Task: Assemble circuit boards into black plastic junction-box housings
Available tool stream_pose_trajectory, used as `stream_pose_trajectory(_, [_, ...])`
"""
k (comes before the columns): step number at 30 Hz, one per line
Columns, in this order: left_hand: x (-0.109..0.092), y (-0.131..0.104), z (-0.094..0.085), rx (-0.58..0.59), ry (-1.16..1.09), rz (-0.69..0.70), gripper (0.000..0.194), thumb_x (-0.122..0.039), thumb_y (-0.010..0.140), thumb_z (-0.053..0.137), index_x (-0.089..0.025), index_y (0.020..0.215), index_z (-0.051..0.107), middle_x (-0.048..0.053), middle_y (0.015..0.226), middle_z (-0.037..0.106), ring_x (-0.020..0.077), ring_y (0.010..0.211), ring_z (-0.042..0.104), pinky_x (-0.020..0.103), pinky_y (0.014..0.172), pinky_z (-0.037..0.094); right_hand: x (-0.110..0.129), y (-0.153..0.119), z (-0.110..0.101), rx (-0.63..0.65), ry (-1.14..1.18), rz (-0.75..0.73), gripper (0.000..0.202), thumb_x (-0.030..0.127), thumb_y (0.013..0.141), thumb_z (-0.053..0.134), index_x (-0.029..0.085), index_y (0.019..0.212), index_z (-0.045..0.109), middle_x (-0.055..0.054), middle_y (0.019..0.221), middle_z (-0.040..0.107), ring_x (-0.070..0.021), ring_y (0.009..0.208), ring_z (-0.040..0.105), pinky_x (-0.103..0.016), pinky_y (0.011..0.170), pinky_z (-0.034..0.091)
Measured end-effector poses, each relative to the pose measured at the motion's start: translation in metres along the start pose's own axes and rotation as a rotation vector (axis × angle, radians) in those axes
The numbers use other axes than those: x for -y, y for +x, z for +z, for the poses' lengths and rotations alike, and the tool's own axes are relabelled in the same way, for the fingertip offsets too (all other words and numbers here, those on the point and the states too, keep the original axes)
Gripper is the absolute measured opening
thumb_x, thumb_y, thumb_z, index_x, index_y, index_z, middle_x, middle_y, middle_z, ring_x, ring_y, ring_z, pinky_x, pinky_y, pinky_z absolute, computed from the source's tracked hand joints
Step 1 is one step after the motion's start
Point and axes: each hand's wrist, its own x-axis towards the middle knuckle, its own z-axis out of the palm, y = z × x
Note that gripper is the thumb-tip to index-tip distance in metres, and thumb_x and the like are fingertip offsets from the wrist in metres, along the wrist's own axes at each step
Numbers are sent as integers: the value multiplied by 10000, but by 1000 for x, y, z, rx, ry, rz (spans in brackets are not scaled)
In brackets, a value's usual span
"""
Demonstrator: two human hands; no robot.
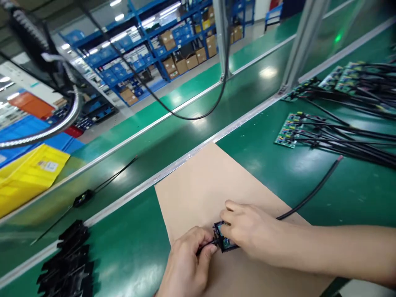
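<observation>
A small black plastic housing (229, 249) with a green circuit board inside lies on a cardboard sheet (198, 181). My left hand (190, 260) pinches a thin black cable (202, 247) between thumb and forefinger, just where it enters the housing's left end. From the other side my right hand (247, 231) covers much of the housing, its fingers curled over the board and frame. A thicker black cable (321, 187) runs out from behind the right hand to a reddish tip at upper right. What lies under the right fingers is hidden.
Several circuit boards (287, 130) with black cables lie at the right. Black plastic housings (69, 264) are piled at lower left. Beyond a metal rail (185, 159), a cabled unit (83, 198) lies near a yellow bin (31, 175). A black cable (188, 119) hangs overhead.
</observation>
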Motion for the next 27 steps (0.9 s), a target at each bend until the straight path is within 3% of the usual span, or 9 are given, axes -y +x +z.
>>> stream_pose_trajectory(3, [-6, -1, 5, -9, 83, 43, 267, -329, 968, 342, -197, 859, 547, 28, 820, 587, 152, 761, 556, 267, 689, 377, -2, 0, 0, 7, -34, -31, 45, 113, 790, 555, 142, 792, 589, -56, 836, 536, -209, 793, 414, -351, 657, 357])
stream_pose_trajectory(9, [-17, 6, 10, 61, 89, -103, 397, -395, 998, 217, -178, 743, 431, 35, 699, 549, 155, 658, 514, 276, 608, 325, -6, -4, 4, 32, 25, -38, 74, 102, 784, 551, 141, 844, 569, -42, 868, 541, -189, 791, 408, -345, 734, 370])
stream_pose_trajectory(17, [-13, 10, 15, 90, 236, -182, 375, -288, 985, 180, -172, 819, 496, 63, 762, 604, 206, 720, 568, 321, 676, 342, -6, -7, 4, -34, 73, 42, 186, 110, 815, 557, 219, 966, 568, 3, 914, 575, -192, 820, 425, -357, 687, 291])
stream_pose_trajectory(22, [-21, 10, 7, 85, 44, -161, 419, -388, 1008, 222, -167, 731, 444, 18, 686, 549, 146, 647, 504, 274, 622, 327, -7, -7, 2, 47, 84, 29, 113, 141, 802, 596, 179, 908, 587, -13, 898, 590, -188, 836, 450, -365, 751, 306])
stream_pose_trajectory(27, [-18, 14, 8, 88, -105, -211, 428, -399, 1007, 258, -157, 747, 498, 18, 720, 548, 139, 696, 508, 256, 639, 356, -10, -9, 8, 0, 91, 44, 62, 141, 833, 572, 175, 883, 587, -14, 893, 559, -181, 833, 457, -351, 727, 322])
